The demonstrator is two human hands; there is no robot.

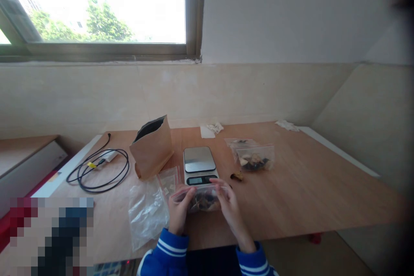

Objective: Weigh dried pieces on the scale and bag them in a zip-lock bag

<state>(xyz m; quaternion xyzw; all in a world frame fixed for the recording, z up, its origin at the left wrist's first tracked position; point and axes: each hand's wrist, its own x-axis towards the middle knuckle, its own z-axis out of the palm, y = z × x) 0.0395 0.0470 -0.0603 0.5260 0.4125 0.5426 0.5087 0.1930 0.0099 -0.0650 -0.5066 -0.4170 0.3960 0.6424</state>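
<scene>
A clear plastic zip bag [205, 202], a reddish line along its top edge, stretches crosswise between my left hand [180, 210] and right hand [228, 203], gripped near both ends. On my remote feed I see dark and tan irregular pieces bunched inside, just in front of the scale [199, 159]; I cannot tell whether its seal is closed or its base touches the surface [291, 189].

I can't tell home from workroom remotely: my feed shows a window [152, 2], plain wall [252, 95], table [297, 189], scale [199, 159].
</scene>
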